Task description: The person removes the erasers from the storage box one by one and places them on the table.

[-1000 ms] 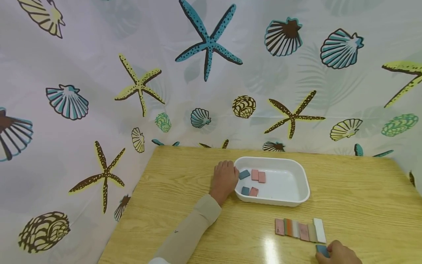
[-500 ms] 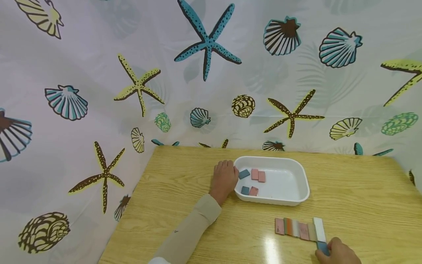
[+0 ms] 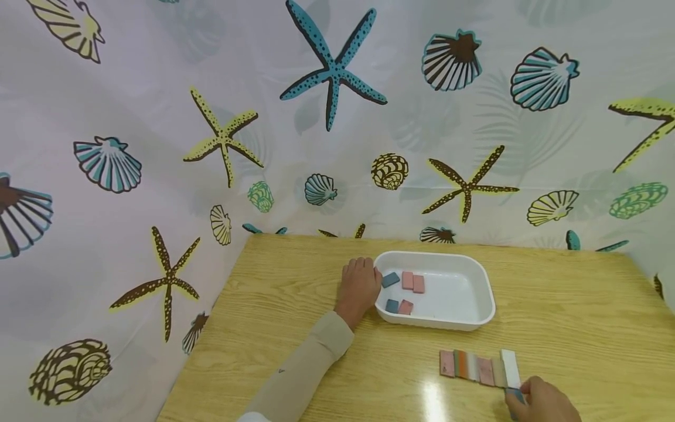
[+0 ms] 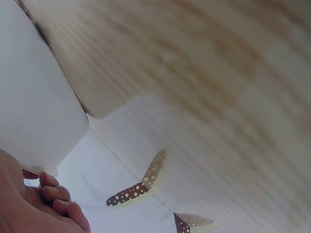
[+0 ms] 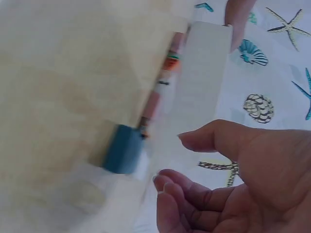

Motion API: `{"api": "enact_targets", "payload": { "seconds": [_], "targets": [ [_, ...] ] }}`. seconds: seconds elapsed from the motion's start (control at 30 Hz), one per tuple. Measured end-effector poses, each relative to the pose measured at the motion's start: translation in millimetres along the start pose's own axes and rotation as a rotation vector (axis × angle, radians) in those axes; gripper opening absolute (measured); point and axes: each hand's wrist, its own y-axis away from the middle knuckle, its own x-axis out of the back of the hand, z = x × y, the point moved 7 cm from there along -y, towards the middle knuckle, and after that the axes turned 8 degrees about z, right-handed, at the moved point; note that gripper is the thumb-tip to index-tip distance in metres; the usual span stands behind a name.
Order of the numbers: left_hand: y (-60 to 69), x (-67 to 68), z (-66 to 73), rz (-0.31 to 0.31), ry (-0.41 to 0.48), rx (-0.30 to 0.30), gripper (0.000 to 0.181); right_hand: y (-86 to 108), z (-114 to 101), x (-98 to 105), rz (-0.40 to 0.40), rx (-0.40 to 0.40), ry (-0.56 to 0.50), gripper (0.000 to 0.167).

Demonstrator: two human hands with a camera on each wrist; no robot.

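Head: the left hand (image 3: 360, 287) is gripping the left rim of the white tray (image 3: 432, 322); a blue block (image 3: 518, 395) is lying toward the desk's near-right corner. Left wrist: fingers (image 4: 55, 192) are curling at that rim. Right wrist: the right hand (image 5: 272, 174) is gaping, holding nothing.

Counted by the tray's own clock, seen from the head: one white tray (image 3: 453, 298) holds five pieces. Two are blue pieces (image 3: 391, 279), one near nine o'clock, one near eight; three are pink pieces (image 3: 408, 280) — two towards ten, one at eight. Outside, towards five o'clock, lie two pink strips (image 3: 486, 371), one tan strip (image 3: 499, 373), one white block (image 3: 510, 369) and one blue block (image 5: 122, 151); the striped and pale strips (image 3: 461, 364) cannot be counted surely.
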Motion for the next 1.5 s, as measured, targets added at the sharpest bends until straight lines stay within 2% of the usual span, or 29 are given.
{"api": "enact_targets", "payload": {
  "seconds": [0.13, 0.33, 0.47, 0.73, 1.2, 1.5],
  "targets": [
    [0.4, -0.2, -1.0, 0.017, 0.001, 0.001, 0.026, -0.7, -26.5, 22.9, 0.09, 0.068, -0.041, 0.042],
    [1.2, -2.1, -1.9, -0.002, 0.009, 0.006, 0.028, -11.4, -71.1, 47.9, 0.189, 0.189, -0.113, 0.027],
    [2.0, -3.3, -2.2, -0.015, 0.003, 0.01, 0.029, -22.0, -98.1, 51.0, 0.224, 0.281, -0.138, 0.026],
    [2.1, 0.9, 2.0, -0.017, 0.0, -0.002, 0.025, -53.5, -131.1, 47.8, 0.315, 0.374, -0.155, 0.022],
    [-3.7, -5.9, 2.4, -0.008, -0.026, 0.017, 0.025, -113.2, -142.4, 19.1, 0.209, 0.319, -0.151, 0.026],
    [-9.4, -5.0, 4.1, 0.0, -0.045, 0.032, 0.025, -146.5, -154.3, 9.3, 0.209, 0.331, -0.125, 0.031]
  ]
}}
